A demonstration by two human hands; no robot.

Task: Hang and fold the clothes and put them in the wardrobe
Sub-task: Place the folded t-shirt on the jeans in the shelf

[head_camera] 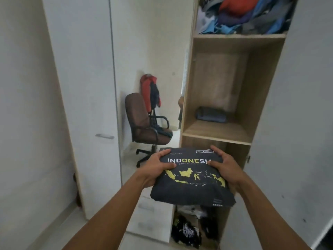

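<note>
Black folded Indonesia-map T-shirt (192, 179) was gripped at both sides by left hand (158, 168) and right hand (223, 168), held just in front of the open wooden wardrobe (187, 105). Above it, the middle shelf (216, 130) held a dark folded garment (210, 114); brown office chair (144, 123) stood left of the wardrobe.

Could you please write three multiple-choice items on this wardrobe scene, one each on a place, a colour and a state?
1. Where does the small folded dark garment lie?
A. middle shelf
B. on the chair
C. on the floor

2. What colour is the map on the folded T-shirt?
A. red
B. yellow
C. white

3. How is the T-shirt held?
A. left hand only
B. right hand only
C. both hands

Answers: 1 A, it sits at the back of the middle compartment; 2 B, the islands are yellow on black; 3 C, a hand grips each side.
</note>
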